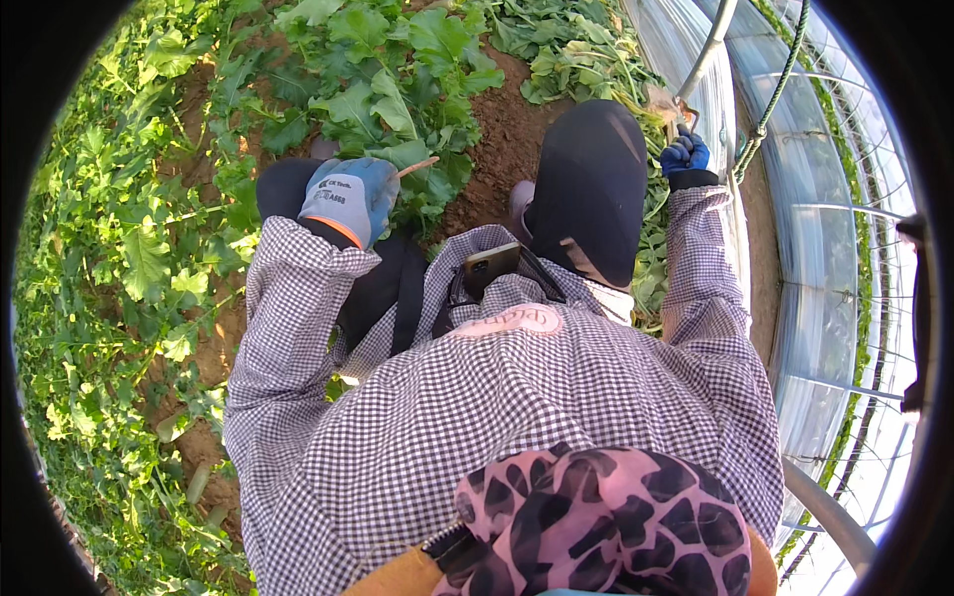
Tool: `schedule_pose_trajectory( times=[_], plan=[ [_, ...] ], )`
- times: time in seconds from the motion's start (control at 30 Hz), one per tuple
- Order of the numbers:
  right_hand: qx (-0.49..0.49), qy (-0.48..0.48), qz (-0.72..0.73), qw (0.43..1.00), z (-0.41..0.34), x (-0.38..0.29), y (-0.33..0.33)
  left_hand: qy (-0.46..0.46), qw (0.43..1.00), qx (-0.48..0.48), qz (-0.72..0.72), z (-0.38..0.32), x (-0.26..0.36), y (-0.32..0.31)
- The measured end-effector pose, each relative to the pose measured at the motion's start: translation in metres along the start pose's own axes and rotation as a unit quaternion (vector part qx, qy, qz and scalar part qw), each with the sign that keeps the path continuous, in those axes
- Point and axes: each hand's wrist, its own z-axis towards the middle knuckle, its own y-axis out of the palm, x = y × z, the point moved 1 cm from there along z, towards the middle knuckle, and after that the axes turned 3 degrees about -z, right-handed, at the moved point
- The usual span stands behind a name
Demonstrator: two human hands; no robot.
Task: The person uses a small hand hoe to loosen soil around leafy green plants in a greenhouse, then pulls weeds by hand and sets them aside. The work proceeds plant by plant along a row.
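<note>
My left hand (350, 195), in a grey and blue coated work glove, rests by my left knee. Its fingers are closed around a thin brown stick-like piece (419, 166) that sticks out to the right; the rest of it is hidden. Broad leafy green plants (373, 104) grow just beyond this hand. My right hand (686, 153), in a blue glove, is curled beside the plastic sheeting. From its fist rises the rusty bent neck (691, 113) of what looks like a small hand hoe, its handle hidden. Wilted cut greens (589, 56) lie ahead and to the left of it.
A metal pole (708, 48) slants down near my right hand. A green rope (775, 104) hangs from above beside the plastic film wall (812, 298). Bare soil (507, 112) shows between my knees. Dense leafy plants (141, 253) fill the left. A phone (492, 267) sits in my waist bag.
</note>
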Motion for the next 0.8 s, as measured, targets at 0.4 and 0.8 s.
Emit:
schedule_pose_trajectory(
  times=[0.4, 0.8],
  plan=[
    [-0.451, 0.182, -0.020, 0.873, 0.057, 0.016, 0.169, -0.034, 0.973, -0.209, -0.090, 0.072, 0.036, -0.043],
    [0.116, 0.317, -0.165, 0.926, 0.028, 0.253, 0.000, 0.188, 0.945, -0.190, 0.188, 0.254, 0.093, 0.046]
  ],
)
